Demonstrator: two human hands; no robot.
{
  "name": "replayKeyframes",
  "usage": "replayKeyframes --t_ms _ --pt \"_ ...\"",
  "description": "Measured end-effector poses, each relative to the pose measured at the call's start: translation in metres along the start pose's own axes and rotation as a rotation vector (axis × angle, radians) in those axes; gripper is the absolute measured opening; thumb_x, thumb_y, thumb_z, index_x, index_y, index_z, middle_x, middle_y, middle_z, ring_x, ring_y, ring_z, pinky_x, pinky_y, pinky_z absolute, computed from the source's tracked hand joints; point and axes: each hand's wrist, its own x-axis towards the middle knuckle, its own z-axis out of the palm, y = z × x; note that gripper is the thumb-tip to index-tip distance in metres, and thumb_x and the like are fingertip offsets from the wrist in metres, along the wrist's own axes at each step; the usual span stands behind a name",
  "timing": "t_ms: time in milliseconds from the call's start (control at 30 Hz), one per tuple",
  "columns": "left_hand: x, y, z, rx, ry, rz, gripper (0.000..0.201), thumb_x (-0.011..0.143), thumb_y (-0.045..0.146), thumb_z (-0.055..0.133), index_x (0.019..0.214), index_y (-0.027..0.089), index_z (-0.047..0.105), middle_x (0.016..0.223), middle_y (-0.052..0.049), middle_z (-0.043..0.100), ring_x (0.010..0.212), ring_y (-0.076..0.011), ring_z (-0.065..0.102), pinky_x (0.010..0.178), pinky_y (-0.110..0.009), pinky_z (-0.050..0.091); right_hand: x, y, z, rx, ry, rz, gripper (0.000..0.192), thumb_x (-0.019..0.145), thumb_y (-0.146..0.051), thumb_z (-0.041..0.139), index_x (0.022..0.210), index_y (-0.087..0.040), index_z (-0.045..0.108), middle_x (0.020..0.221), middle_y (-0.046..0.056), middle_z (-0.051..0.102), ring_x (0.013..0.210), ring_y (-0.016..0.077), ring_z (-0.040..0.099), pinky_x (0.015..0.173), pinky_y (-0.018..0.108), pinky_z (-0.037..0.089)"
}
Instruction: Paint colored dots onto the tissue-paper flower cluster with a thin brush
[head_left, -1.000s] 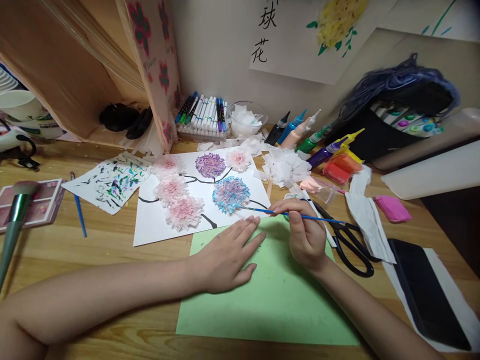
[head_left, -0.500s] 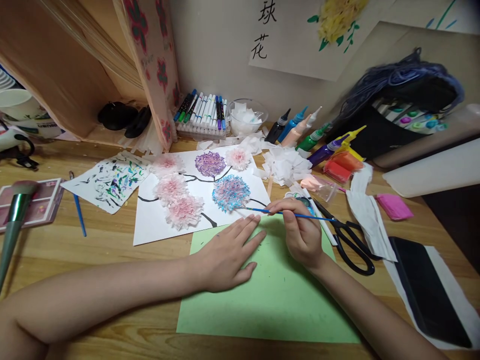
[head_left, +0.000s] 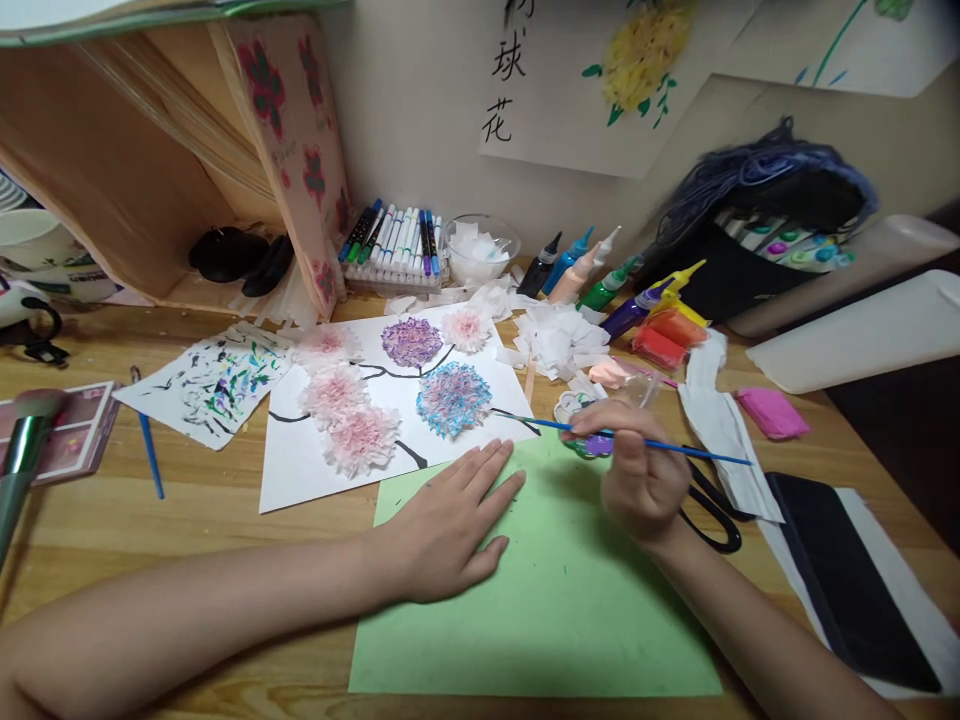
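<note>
My right hand is closed around a thin blue paintbrush. Its tip points left, close beside the blue-and-pink paper flower. Palm down, my left hand lies with fingers outstretched on the green sheet, fingertips at the lower edge of the white paper. That paper carries black painted branches, a purple flower and several pale pink tissue flowers. Partly hidden behind my right hand is a small palette with purple paint.
Paint bottles, a marker box and a glass bowl of tissue line the wall. Loose tissue squares lie in front. Scissors and a black phone-like slab are on the right; a paint-marked sheet is left.
My right hand has moved right with the paintbrush, drawing its tip away from the blue-and-pink flower and uncovering part of the palette. My left hand stays flat. The view has shifted slightly.
</note>
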Motion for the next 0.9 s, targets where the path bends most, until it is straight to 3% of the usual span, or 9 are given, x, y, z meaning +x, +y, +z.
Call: replayKeyframes --t_ms 67,167,333,667,900 --pt "-0.001 -0.001 0.000 0.020 -0.010 0.002 0.061 0.092 0.028 0.050 0.147 0.007 0.033 0.158 -0.026 0.018 0.146 -0.0372 0.019 0.115 -0.052 0.030 0.007 0.003 -0.016 -0.050 0.135 -0.006 0.032 0.097 -0.032 0.040 0.078 -0.025 0.064 0.062 0.001 0.061 0.058 0.0174 0.056 0.060 0.036 0.045" --pt "-0.002 -0.003 0.001 0.058 -0.004 -0.003 0.060 0.093 0.029 0.049 0.148 0.010 0.031 0.159 -0.023 0.019 0.147 -0.0346 0.020 0.115 -0.051 0.031 0.012 0.013 -0.045 -0.162 0.290 0.119 0.039 0.097 -0.040 0.042 0.069 -0.023 0.063 0.059 0.003 0.056 0.048 0.0149 0.050 0.048 0.033 0.035" --pt "-0.002 -0.005 0.002 0.113 0.036 0.016 0.058 0.095 0.027 0.046 0.149 0.013 0.029 0.160 -0.019 0.017 0.148 -0.0316 0.017 0.116 -0.050 0.030 0.004 0.032 -0.075 -0.266 0.300 0.285 0.045 0.096 -0.045 0.041 0.061 -0.022 0.058 0.054 0.001 0.050 0.046 0.0126 0.047 0.047 0.030 0.034" --pt "-0.001 -0.005 0.003 0.173 0.097 0.037 0.058 0.096 0.020 0.040 0.152 0.014 0.025 0.162 -0.016 0.013 0.147 -0.0319 0.020 0.114 -0.051 0.033 -0.008 0.046 -0.071 -0.405 0.136 0.226 0.043 0.098 -0.042 0.039 0.066 -0.020 0.059 0.055 -0.001 0.052 0.052 0.0132 0.052 0.055 0.028 0.039" --pt "-0.001 -0.006 0.005 0.156 0.121 0.039 0.059 0.096 0.021 0.041 0.153 0.016 0.025 0.162 -0.014 0.013 0.147 -0.0323 0.022 0.115 -0.051 0.032 -0.006 0.041 -0.069 -0.430 0.112 0.175 0.044 0.099 -0.040 0.037 0.066 -0.021 0.058 0.056 0.000 0.055 0.051 0.0135 0.051 0.055 0.029 0.040"
